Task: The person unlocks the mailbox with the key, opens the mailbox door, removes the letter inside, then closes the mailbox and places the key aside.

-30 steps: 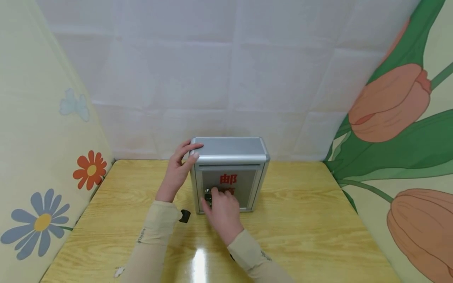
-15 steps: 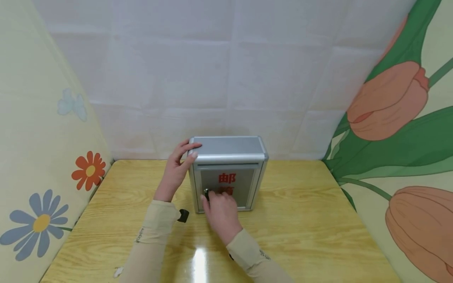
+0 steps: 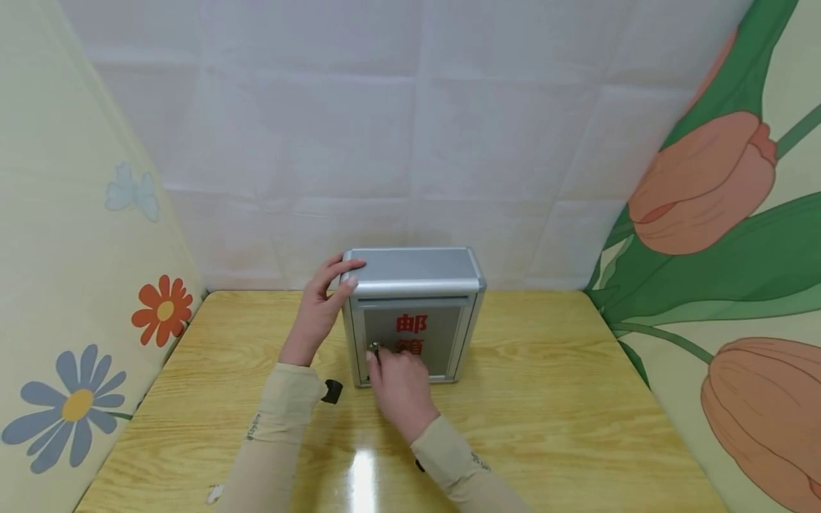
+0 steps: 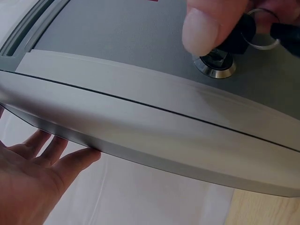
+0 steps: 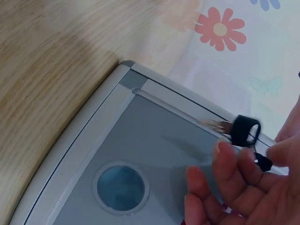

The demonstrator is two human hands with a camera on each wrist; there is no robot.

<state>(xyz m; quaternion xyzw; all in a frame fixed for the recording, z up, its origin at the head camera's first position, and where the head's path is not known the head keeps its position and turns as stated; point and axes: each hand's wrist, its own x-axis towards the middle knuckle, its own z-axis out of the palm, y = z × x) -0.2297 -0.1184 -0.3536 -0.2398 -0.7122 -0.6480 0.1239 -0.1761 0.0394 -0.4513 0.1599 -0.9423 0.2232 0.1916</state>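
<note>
A grey metal mailbox (image 3: 442,331) with red characters on its front stands upright on the table. My left hand (image 3: 314,306) rests on its upper left corner, thumb at the front edge and index finger stretched over the top. At the lock (image 4: 218,70) on the door's left side, my right hand (image 3: 405,392) pinches the black head of a key (image 4: 241,35) between thumb and fingers. A metal ring (image 4: 262,44) joins it to a second key (image 5: 246,131), which hangs loose and blurred beside the fingers. The pinched key's blade is hidden.
The mailbox stands on a wood-grain table (image 3: 545,413), with a white cloth (image 3: 410,128) behind it. Flower-printed panels (image 3: 705,271) flank both sides. A slot (image 3: 413,302) runs below the mailbox's top, and a round window (image 5: 121,187) is low on its door.
My right hand has shifted slightly at the lock, its thumb moving up a little and its fingers turning. My left hand stays on the mailbox's corner, and the door stays closed.
</note>
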